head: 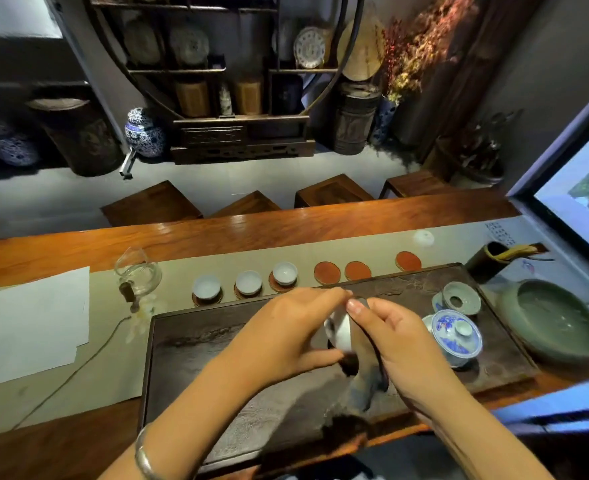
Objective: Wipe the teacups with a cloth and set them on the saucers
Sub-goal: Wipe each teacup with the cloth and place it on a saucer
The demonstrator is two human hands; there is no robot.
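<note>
Your left hand (pixel 286 332) grips a white teacup (pixel 342 332) tipped on its side above the dark tea tray (pixel 189 358), so its rim faces your right hand (pixel 390 336), which pinches the cloth (pixel 367 382) against it. Three wiped teacups (pixel 207 285) already sit on saucers along the desk (pixel 216 233), and three red saucers (pixel 327 272) beyond them wait bare for this one.

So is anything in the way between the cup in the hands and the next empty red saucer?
Nothing visible is. The teacup is held above the dark tray, and the nearest empty saucer lies just beyond the tray's far edge, with only open runner between.
</note>
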